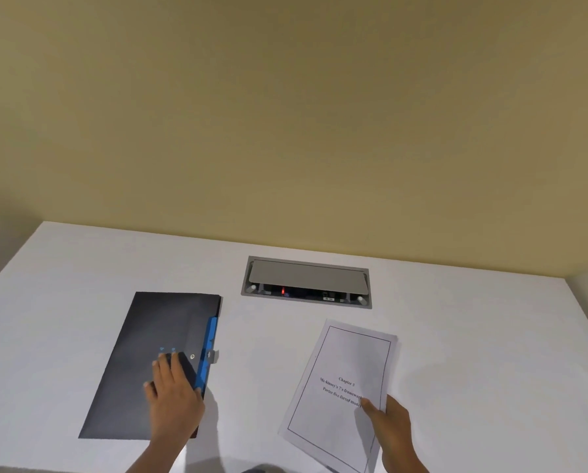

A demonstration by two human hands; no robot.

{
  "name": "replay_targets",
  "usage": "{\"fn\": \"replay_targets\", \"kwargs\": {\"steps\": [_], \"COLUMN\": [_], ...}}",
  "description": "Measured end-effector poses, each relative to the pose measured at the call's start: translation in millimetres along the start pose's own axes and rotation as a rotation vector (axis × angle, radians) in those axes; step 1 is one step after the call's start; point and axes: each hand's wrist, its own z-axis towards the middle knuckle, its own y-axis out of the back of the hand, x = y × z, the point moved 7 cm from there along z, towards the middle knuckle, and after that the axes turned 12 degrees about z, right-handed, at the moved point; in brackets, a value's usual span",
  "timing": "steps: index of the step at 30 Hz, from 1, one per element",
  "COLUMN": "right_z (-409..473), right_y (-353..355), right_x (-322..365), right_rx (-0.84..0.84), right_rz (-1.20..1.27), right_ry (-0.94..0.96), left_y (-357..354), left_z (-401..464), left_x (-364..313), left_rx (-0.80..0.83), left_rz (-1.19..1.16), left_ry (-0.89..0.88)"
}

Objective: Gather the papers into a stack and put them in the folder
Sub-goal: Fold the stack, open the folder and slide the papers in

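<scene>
The right hand (pixel 390 416) has its grip closed on the papers (pixel 345 390): the thumb presses down on the top sheet near its lower right edge, and the other fingers are hidden beneath, so the pinch appears to clamp the stack from both faces. The papers look already gathered, lying as one tilted pile on the right half of the white worktop (pixel 81 261), with their long axis running from the near edge up and slightly rightward, away from the person.

The left hand (pixel 173 394) lies flat on the dark folder (pixel 149 363), fingers spread and together with nothing clamped, its fingertips near the blue spine strip (pixel 208 353) and the small clasp at the folder's right edge. It seems to be steadying the folder or readying to lift its cover; the folder appears closed.

The relation the coming move turns on is sideways: the folder lies to the left of the held papers, well apart across bare worktop, its long axis leaning the same way as theirs. The right hand carries the stack, the left hand is the one nearer the folder's opening edge. The cover would likely need raising before the sheets can slide leftward inside.

Beyond both, a recessed grey socket box (pixel 306 283) sits in the worktop near the wall.
</scene>
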Motion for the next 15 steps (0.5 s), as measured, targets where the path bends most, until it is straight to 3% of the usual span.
{"fn": "replay_targets", "kwargs": {"steps": [11, 15], "right_z": [-16, -14], "right_y": [15, 23], "right_x": [1, -2], "right_rx": [-0.069, -0.076], "right_rz": [0.145, 0.223], "right_ry": [-0.060, -0.099], "left_y": [-2, 5], "left_z": [10, 9], "left_x": [-9, -8], "left_rx": [0.087, 0.041], "left_rz": [0.009, -0.090], "left_ry": [0.066, 0.041]}}
